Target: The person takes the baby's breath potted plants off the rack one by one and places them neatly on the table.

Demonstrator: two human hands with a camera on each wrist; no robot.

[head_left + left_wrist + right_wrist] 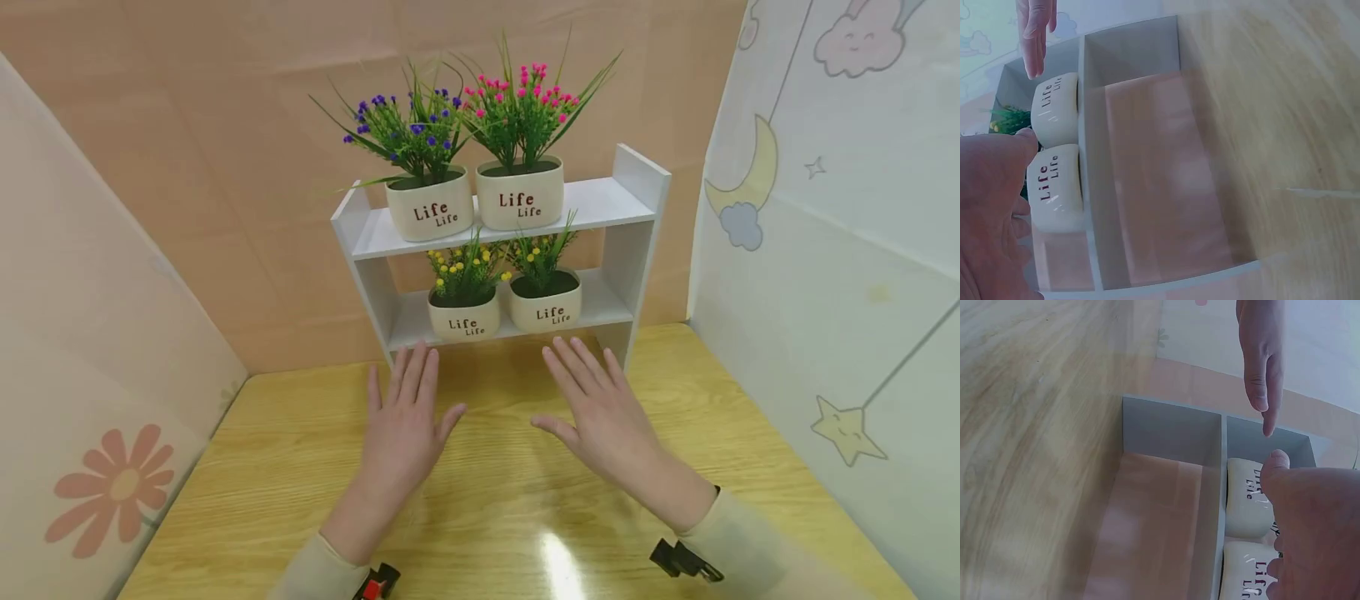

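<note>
My left hand [403, 437] is held palm down with straight, slightly spread fingers, in front of the shelf's left side. My right hand [603, 425] mirrors it on the right, fingers straight and thumb pointing inward. Neither holds anything. Ahead of them stands a white two-tier shelf [633, 267]. On its upper board are a cream pot with purple flowers [430, 208] and one with pink flowers [520, 196]. The lower board bears two cream pots with yellow flowers, the left pot [463, 321] and the right pot [546, 307]. All four are lettered "Life Life".
The shelf stands on a wood-grain table [300, 467] near a peach backdrop [225, 208]. White panels with printed pictures enclose both sides, a flower panel [45, 333] at left and a moon-and-star panel [825, 317] at right.
</note>
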